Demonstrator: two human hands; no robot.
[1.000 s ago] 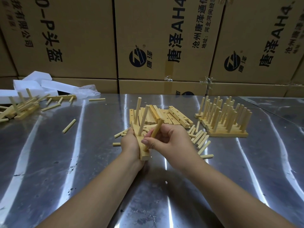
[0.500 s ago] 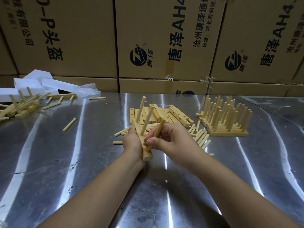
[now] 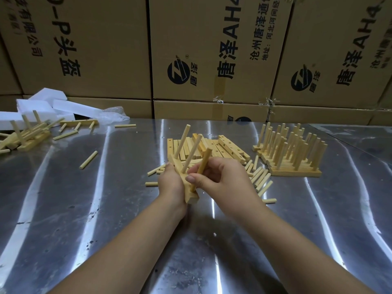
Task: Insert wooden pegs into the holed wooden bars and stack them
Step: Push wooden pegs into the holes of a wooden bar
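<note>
Bar of pale wood is at the frame's centre, low over the shiny metal table, with its near end pointing towards you. Two pegs stand in its far holes, leaning to the upper right. Your left hand grips the bar from the left, fingers curled behind it. Your right hand pinches a third peg between thumb and fingertips, its lower end at the bar's near part. You cannot tell whether it is seated in a hole. Loose pegs lie right of your hands. Behind them, plain holed bars lie side by side. Further right stands a stack of pegged bars. Closed cardboard boxes line the back, their contents hidden.
</note>
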